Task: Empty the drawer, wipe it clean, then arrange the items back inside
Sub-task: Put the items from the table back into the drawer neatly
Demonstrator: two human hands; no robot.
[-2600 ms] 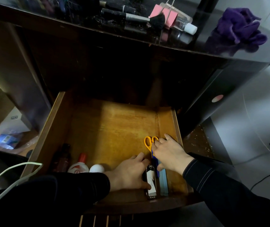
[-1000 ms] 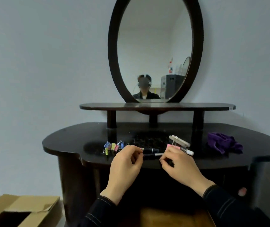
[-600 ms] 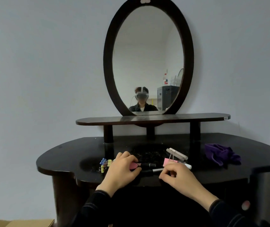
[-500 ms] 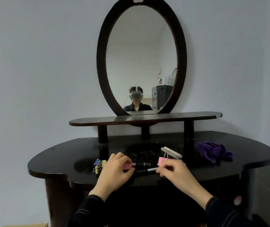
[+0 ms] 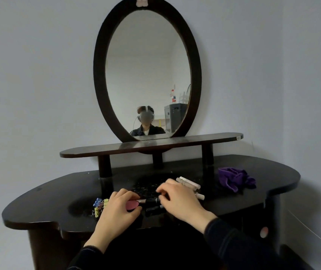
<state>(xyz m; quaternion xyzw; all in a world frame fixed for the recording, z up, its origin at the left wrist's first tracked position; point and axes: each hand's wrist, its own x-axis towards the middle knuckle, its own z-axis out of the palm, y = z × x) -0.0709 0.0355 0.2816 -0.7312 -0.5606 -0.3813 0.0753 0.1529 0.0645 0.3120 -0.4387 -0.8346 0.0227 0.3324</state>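
Pink-tipped brush (image 5: 132, 205) is pinched by the left hand (image 5: 116, 210), the right hand's (image 5: 181, 200) grip cannot be told, and the near-edge black brush (image 5: 153, 209) may be bumped off.

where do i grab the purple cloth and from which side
Pinch the raised folds at the middle of the cloth, coming straight down from above with the right hand. It lies crumpled in a heap on the right of the tabletop, apart from the other things, so the bunched top gives the most to hold.
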